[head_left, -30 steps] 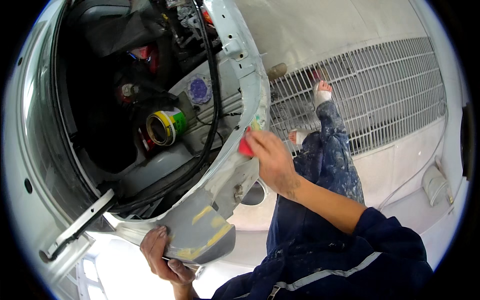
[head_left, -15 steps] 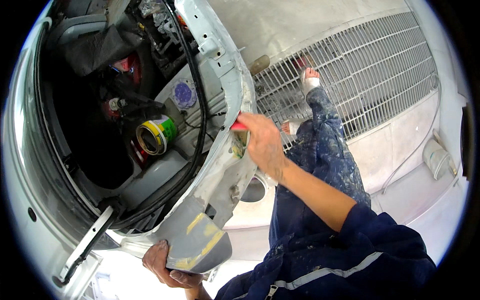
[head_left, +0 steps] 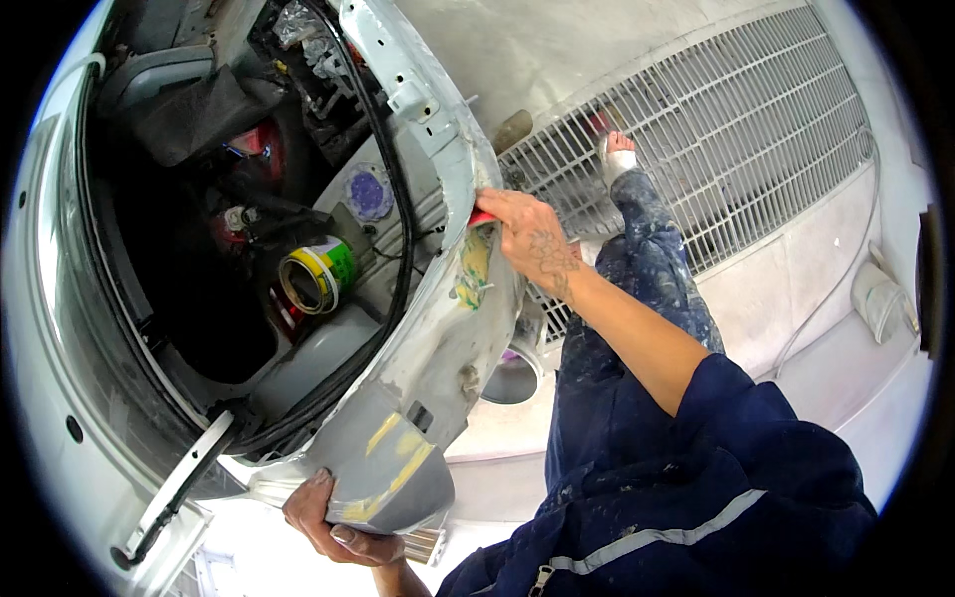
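Note:
My right hand [head_left: 532, 239] is closed on a small red pad [head_left: 482, 217] against the outer edge of a pale, patchy car body frame [head_left: 448, 358]. Its fingers hide most of the pad. Just below the pad is a patch of yellow-green filler [head_left: 471, 267]. My left hand [head_left: 333, 522] grips the lower edge of a grey curved body panel [head_left: 383, 473] streaked with yellow filler. A black rubber seal [head_left: 402, 249] rims the dark open compartment, which contains a yellow-green tin [head_left: 310, 281] on its side and a purple round piece [head_left: 369, 194].
A white strut [head_left: 189, 468] crosses the lower left. Right of the car, my legs and bandaged foot [head_left: 619, 159] are over a floor grate [head_left: 726, 149]. A pale bucket [head_left: 877, 308] lies at the far right beside a thin hose. A round opening [head_left: 510, 378] shows beside the body.
My right hand has moved up along the body edge with the red pad, uncovering more of the filler patch. My left hand still holds the grey panel. The view has shifted slightly.

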Motion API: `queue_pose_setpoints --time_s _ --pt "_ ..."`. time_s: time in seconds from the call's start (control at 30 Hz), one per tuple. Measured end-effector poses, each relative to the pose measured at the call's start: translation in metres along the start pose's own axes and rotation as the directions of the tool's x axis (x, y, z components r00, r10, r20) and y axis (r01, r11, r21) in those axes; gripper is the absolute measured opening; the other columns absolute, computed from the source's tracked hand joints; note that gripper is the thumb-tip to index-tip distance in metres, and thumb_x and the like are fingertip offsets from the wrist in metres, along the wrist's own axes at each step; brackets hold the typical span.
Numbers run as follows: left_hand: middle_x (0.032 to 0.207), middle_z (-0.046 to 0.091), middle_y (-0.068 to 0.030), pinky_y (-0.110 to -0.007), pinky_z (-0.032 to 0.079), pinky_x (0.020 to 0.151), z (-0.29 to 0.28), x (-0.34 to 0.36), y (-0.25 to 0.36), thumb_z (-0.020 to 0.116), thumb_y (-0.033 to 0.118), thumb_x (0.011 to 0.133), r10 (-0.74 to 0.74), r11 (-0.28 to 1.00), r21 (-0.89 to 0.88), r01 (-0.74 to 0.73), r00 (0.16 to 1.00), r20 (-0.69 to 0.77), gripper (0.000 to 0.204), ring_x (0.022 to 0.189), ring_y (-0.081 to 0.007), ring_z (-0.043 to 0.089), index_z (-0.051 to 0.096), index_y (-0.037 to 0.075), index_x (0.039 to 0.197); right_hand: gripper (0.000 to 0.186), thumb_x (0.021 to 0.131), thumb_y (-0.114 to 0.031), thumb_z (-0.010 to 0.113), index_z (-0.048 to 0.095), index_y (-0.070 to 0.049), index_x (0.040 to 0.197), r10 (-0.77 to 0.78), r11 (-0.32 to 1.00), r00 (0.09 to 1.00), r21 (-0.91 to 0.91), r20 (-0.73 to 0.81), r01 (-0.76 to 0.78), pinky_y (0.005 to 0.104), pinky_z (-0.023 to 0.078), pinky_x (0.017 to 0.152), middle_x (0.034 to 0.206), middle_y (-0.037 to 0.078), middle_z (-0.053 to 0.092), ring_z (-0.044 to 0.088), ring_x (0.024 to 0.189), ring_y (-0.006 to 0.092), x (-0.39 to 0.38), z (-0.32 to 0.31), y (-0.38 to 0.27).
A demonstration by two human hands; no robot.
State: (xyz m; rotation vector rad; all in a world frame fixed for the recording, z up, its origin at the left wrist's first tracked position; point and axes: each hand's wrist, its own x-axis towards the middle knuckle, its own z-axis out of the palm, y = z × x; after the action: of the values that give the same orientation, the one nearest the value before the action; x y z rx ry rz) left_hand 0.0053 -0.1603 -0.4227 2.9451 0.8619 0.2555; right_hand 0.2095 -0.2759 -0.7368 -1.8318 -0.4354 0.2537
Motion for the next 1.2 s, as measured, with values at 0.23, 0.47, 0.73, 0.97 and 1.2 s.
queue_pose_setpoints --time_s 0.23,0.47,0.73,0.97,1.2 --pt "0.095 0.054 -0.0151 -0.044 0.046 0.084 -0.002 0.003 0.003 0.025 0.051 0.101 0.035 0.997 0.068 -0.037 0.999 0.028 0.063 0.093 -0.0266 0.057 0.057 -0.004 0.108 0.038 0.077 0.013 0.054 0.071 0.004 0.109 0.014 0.986 0.998 0.163 0.057 -0.023 0.0395 0.054 0.1 0.117 0.021 0.071 0.068 0.113 0.0341 -0.053 -0.014 -0.105" --pt "0.097 0.055 -0.0163 -0.044 0.047 0.085 -0.002 0.003 0.005 0.025 0.05 0.101 -0.003 0.999 0.037 0.003 1.0 0.011 0.065 0.094 -0.0267 0.057 0.058 -0.005 0.106 0.036 0.076 0.001 0.066 0.07 0.003 0.112 -0.304 0.93 0.953 0.22 0.013 0.294 0.0438 0.054 0.101 0.122 0.019 0.069 0.067 0.116 0.0321 -0.064 -0.011 -0.126" --pt "0.099 0.056 -0.0158 -0.046 0.047 0.087 -0.002 0.001 0.0 0.025 0.054 0.101 0.031 0.998 0.06 -0.032 0.999 0.031 0.066 0.096 -0.0263 0.058 0.059 -0.001 0.111 0.035 0.076 0.007 0.061 0.067 0.007 0.111 -0.025 0.994 0.999 0.101 -0.031 0.028 0.0422 0.055 0.098 0.116 0.021 0.068 0.067 0.109 0.0341 -0.046 -0.014 -0.123" --pt "0.099 0.056 -0.0158 -0.045 0.047 0.087 -0.002 0.001 0.001 0.024 0.055 0.101 0.015 0.998 0.067 -0.016 1.0 0.012 0.068 0.097 -0.0273 0.058 0.058 -0.003 0.109 0.034 0.076 0.005 0.063 0.068 0.008 0.109 0.134 0.982 0.991 0.141 -0.029 -0.128 0.0412 0.053 0.101 0.119 0.021 0.067 0.066 0.114 0.0324 -0.059 -0.012 -0.139" --pt "0.098 0.056 -0.0159 -0.044 0.048 0.086 0.0 0.002 0.002 0.023 0.053 0.101 0.038 0.998 0.049 -0.039 0.999 0.007 0.066 0.096 -0.0272 0.059 0.058 -0.003 0.109 0.037 0.075 0.01 0.066 0.068 0.007 0.112 -0.101 0.95 0.992 0.288 -0.072 0.118 0.0422 0.053 0.1 0.12 0.021 0.069 0.066 0.117 0.0358 -0.059 -0.015 -0.144"
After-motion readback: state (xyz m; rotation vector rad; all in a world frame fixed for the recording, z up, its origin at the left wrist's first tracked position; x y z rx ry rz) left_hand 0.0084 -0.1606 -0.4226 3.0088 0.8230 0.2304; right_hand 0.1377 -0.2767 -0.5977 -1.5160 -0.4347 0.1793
